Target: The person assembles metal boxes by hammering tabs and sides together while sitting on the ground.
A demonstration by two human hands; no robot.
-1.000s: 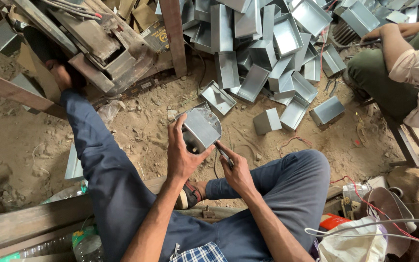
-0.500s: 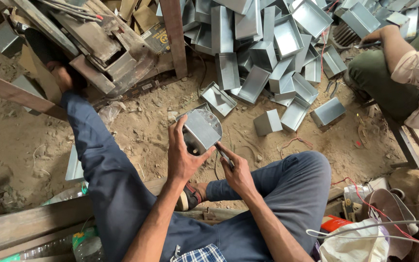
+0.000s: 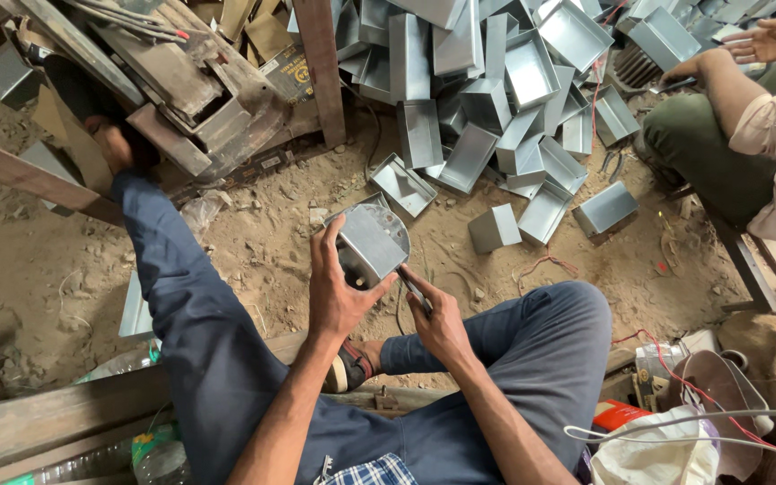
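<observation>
left hand (image 3: pixel 339 292) closed around a small grey sheet-metal box (image 3: pixel 372 241), fingers wrapped up its near side, thumb against the lower right corner; box held above the dirt floor (image 3: pixel 253 242), in front of the person's bent knee (image 3: pixel 559 314). right hand (image 3: pixel 437 319) curled shut on a thin tool (image 3: pixel 413 287), dark handle, tip touching the box's lower right edge; kind of tool too small to tell. relative to the box: a pile of similar open metal trays (image 3: pixel 496 99) lies beyond it and to the right, one loose small box (image 3: pixel 494 229) just to its right on the ground, rusty scrap parts (image 3: pixel 190 81) up and to the left. another person's hands (image 3: pixel 765 40) far right of the box, well apart. judgement: thin folded sheet, so light and stiff but dentable if squeezed on the open faces; cut edges likely sharp, surface smooth and a bit slippery. best held across the folded corners and flat walls, as now, away from raw rims.
</observation>
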